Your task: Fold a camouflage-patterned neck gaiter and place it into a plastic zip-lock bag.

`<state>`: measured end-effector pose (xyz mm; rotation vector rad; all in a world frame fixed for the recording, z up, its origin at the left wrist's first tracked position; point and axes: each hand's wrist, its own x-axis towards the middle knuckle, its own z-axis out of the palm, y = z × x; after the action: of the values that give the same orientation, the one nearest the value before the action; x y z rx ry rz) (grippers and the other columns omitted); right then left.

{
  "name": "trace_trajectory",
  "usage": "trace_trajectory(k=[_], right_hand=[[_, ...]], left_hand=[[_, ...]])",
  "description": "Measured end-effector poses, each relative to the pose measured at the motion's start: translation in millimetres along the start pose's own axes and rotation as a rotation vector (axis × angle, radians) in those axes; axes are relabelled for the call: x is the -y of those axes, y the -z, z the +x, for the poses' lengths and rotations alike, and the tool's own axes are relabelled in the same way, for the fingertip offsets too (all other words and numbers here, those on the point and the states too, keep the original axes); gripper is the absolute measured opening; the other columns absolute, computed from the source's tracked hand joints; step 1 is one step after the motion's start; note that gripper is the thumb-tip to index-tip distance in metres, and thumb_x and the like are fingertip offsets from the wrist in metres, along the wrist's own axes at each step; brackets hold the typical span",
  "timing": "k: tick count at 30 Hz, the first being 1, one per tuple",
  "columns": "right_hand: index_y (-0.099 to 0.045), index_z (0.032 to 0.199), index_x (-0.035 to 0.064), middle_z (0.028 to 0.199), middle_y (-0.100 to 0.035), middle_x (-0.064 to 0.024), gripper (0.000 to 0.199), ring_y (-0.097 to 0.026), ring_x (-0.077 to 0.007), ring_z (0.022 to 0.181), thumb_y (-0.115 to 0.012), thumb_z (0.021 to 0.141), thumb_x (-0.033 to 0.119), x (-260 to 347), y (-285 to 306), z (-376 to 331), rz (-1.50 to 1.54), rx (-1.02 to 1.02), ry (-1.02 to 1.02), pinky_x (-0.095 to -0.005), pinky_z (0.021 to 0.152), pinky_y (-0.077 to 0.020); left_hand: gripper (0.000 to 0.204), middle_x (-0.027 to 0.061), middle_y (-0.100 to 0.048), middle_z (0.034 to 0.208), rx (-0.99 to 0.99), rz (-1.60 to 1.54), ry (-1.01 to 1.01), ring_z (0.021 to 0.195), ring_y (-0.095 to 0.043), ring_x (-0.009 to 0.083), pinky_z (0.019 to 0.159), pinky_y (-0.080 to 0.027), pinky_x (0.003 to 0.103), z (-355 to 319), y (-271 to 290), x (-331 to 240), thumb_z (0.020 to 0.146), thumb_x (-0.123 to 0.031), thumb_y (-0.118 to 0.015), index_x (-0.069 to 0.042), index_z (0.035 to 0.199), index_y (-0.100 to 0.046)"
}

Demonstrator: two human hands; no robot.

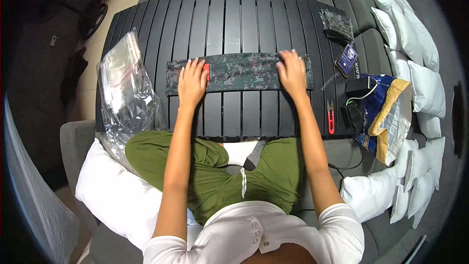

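Note:
A long, flat strip of folded camouflage cloth [244,72] lies crosswise on the black slatted table [234,112] in front of me. My left hand [192,82] rests flat on its left part, fingers stretched out, beside a small red patch [206,71] that it partly covers. Toward the right end of the cloth, my right hand [293,73] lies with its fingers apart and pointing away from me. Neither hand grips anything. The cloth under both palms is hidden.
Clear plastic bags [124,83] lie at the table's left. On the right are folded camouflage pieces [337,25], a phone [347,60], red-handled thread snips [331,120], a black box [358,86] with cables and a blue-and-yellow bag [383,117]. White pillows [422,80] line the sofa.

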<state>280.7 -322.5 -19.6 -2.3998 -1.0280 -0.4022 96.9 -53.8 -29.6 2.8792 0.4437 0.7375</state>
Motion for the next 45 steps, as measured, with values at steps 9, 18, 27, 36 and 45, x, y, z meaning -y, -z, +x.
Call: trace_trajectory(k=[9,18,27,36,45], right_hand=[[-0.033,0.138,0.0207,0.145,-0.026,-0.0077,0.062,-0.021,-0.0274,0.134,-0.039,0.087,0.056,-38.3,3.8,-16.0,-0.328,0.212,-0.223,-0.0536,0.107,-0.0112],[-0.031,0.139,0.0179,0.146,-0.024,-0.0060,0.058,-0.016,-0.0281,0.136,-0.036,0.090,0.048,-62.9,12.3,-30.6,-0.301,0.198,-0.376,-0.0530,0.108,-0.0075],[-0.039,0.133,0.0131,0.142,-0.028,-0.0166,0.064,-0.017,-0.0389,0.133,-0.048,0.084,0.053,-53.8,32.0,-55.8,-0.335,0.197,-0.574,-0.0532,0.105,-0.0133],[-0.069,0.084,0.0159,0.108,-0.055,-0.0074,0.032,-0.041,-0.0318,0.107,-0.067,0.072,0.046,-95.2,32.5,-22.6,0.022,0.163,-0.836,-0.0434,0.091,-0.0318],[-0.068,0.078,0.0107,0.105,-0.056,-0.0103,0.030,-0.042,-0.0282,0.103,-0.069,0.073,0.040,-67.6,31.0,-35.0,-0.056,-0.039,-0.688,-0.0411,0.089,-0.0317]], left_hand=[[0.087,0.0121,-0.025,0.145,0.259,0.179,0.264,0.135,-0.019,0.0288,0.109,-0.012,0.046,-11.3,8.9,30.0,0.075,-0.068,-0.047,-0.013,0.139,-0.030],[0.073,0.0093,-0.021,0.147,0.205,0.134,0.453,0.136,-0.016,0.0263,0.109,-0.011,0.046,-25.0,7.5,49.2,0.085,-0.059,-0.039,-0.014,0.141,-0.024],[0.075,0.0127,-0.027,0.143,0.244,-0.150,0.606,0.134,-0.018,0.0336,0.105,-0.012,0.053,-40.6,19.6,59.6,0.079,-0.054,-0.055,-0.015,0.138,-0.030],[0.027,0.0071,-0.060,0.101,0.000,-0.185,0.796,0.100,-0.052,0.0255,0.090,-0.035,0.040,-19.8,-11.1,92.4,0.082,-0.039,-0.058,-0.017,0.096,-0.064],[0.020,0.0019,-0.061,0.086,-0.165,-0.526,0.716,0.077,-0.054,0.0102,0.073,-0.044,0.025,-17.9,5.2,89.7,0.087,-0.020,-0.058,-0.005,0.100,-0.061]])
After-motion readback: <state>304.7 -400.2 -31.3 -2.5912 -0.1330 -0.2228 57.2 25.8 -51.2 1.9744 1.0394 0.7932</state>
